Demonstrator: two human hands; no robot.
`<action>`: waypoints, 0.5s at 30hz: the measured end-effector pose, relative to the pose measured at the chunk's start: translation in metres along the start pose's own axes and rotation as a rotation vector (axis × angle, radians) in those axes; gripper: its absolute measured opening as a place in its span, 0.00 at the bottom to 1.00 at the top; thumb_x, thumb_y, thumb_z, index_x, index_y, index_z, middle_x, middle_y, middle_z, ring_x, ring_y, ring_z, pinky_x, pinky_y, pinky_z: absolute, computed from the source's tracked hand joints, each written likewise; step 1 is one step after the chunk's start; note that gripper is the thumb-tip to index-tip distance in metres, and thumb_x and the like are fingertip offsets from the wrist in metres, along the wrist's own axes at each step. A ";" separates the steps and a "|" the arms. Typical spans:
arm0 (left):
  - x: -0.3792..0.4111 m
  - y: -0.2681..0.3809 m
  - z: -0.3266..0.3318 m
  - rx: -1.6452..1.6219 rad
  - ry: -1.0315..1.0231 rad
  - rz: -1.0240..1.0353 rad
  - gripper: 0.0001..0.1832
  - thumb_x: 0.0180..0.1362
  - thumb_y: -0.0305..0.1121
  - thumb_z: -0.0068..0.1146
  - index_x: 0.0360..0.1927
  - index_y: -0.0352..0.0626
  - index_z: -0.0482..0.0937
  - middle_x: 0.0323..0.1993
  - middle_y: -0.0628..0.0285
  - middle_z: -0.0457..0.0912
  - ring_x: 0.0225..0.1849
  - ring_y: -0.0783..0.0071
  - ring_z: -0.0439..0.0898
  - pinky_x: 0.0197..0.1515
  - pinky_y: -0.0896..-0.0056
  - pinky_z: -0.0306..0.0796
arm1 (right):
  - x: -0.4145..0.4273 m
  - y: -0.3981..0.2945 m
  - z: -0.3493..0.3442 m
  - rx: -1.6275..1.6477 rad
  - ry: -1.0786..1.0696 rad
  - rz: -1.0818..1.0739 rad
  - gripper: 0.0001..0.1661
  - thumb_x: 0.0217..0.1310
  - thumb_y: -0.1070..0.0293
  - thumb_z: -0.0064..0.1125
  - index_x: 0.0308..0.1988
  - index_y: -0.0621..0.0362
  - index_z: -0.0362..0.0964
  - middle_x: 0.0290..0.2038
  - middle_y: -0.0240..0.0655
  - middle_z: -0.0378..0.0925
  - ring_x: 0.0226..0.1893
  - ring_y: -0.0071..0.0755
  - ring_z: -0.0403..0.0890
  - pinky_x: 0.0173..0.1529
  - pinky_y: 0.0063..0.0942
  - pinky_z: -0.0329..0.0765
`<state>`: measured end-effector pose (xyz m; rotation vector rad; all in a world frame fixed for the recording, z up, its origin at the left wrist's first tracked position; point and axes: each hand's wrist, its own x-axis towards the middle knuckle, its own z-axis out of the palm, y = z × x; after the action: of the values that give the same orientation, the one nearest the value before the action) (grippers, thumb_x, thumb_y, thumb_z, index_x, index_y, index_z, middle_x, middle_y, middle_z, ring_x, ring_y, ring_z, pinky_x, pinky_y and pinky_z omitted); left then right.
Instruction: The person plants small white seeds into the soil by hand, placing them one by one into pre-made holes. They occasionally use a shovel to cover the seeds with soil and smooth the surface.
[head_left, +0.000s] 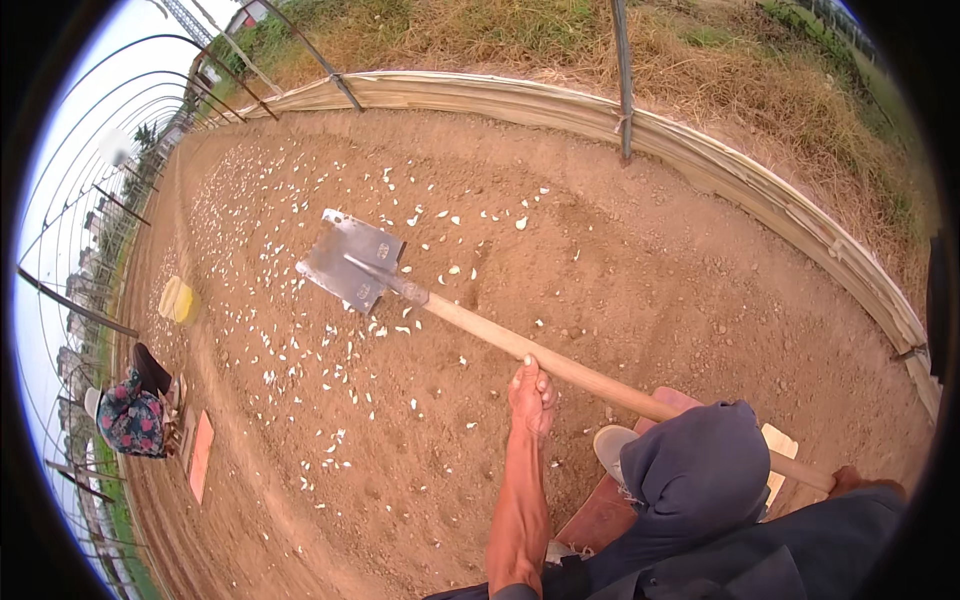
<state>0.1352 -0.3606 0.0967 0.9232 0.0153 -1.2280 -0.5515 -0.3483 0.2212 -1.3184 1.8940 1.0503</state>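
Note:
A flat square metal shovel blade (352, 255) lies over the brown soil at centre left, among scattered white pieces that look like garlic cloves (521, 223). Its long wooden handle (600, 381) runs down to the lower right, past my bent knee. My left hand (532, 396) is closed around the handle's middle. Close to the handle's far end, my right hand (866, 484) grips it, partly hidden by shadow and my dark sleeve. Under my legs lies a reddish board (600, 514), with my shoe on it.
A person (131, 416) in a flowered top crouches at the left beside an orange board (200, 457). A yellow bucket (180, 300) stands farther up. A low sheet-covered edge (487, 101) with metal hoop posts (624, 82) borders the soil, dry grass beyond.

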 end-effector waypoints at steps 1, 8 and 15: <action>0.010 0.005 0.016 0.017 -0.034 0.006 0.15 0.68 0.45 0.51 0.28 0.50 0.67 0.15 0.73 0.64 0.12 0.85 0.59 0.13 0.83 0.51 | -0.001 -0.007 0.018 0.090 -0.012 -0.003 0.29 0.31 0.58 0.81 0.38 0.59 0.81 0.33 0.38 0.83 0.37 0.33 0.84 0.44 0.29 0.78; 0.061 0.050 0.162 0.368 -0.290 -0.030 0.14 0.68 0.45 0.52 0.39 0.45 0.73 0.16 0.75 0.63 0.14 0.86 0.59 0.14 0.84 0.52 | 0.052 -0.127 0.068 0.490 -0.094 -0.318 0.24 0.34 0.61 0.80 0.32 0.62 0.80 0.24 0.33 0.80 0.29 0.28 0.80 0.37 0.31 0.77; 0.034 0.039 0.165 0.554 -0.391 -0.059 0.26 0.66 0.49 0.53 0.62 0.45 0.72 0.17 0.77 0.63 0.16 0.88 0.59 0.17 0.84 0.54 | -0.030 -0.408 -0.181 0.665 -0.028 -0.902 0.22 0.46 0.73 0.69 0.40 0.69 0.69 0.23 0.41 0.75 0.26 0.27 0.81 0.21 0.26 0.76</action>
<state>0.1041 -0.4863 0.2112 1.1421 -0.6399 -1.4828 -0.1623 -0.5691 0.2289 -1.4580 1.1939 -0.0259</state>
